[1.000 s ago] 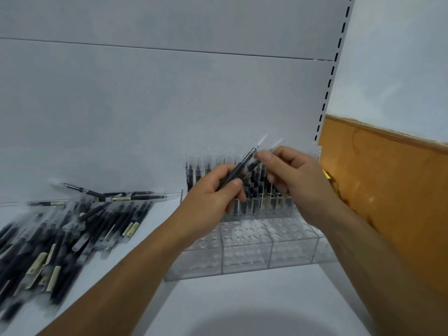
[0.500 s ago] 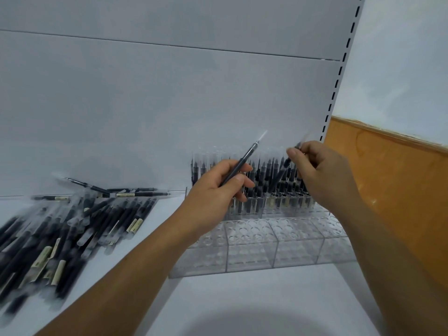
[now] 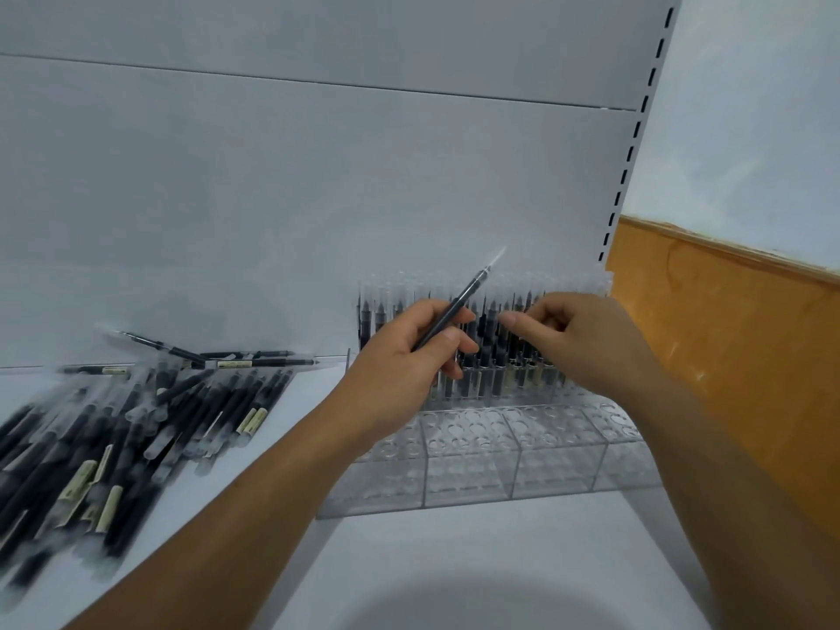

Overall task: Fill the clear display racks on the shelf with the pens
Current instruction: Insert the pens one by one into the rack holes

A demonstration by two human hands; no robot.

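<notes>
The fingers of the left hand are curled round a single black pen, thumb pressed on the lower barrel, and the pen slants up with its clear capped end pointing toward 1 o'clock. Just beside it, at 3 o'clock, the fingers of the right hand are bent inward with the thumb tip reaching toward the held pen. They sit in front of the standing pens, so I cannot tell whether they pinch anything. Behind both hands, the rear rows of the clear display rack hold upright black pens with clear caps, packed close against the grey back panel. The rack's nearer compartments, at 6 o'clock of the hands, show round holes in their tops. At 9 o'clock of the rack, well apart from it, a loose heap of black pens with pale labels lies on the white shelf, blurred at the near end. At 3 o'clock of the rack a slotted upright rises, with an orange wooden panel beyond.
</notes>
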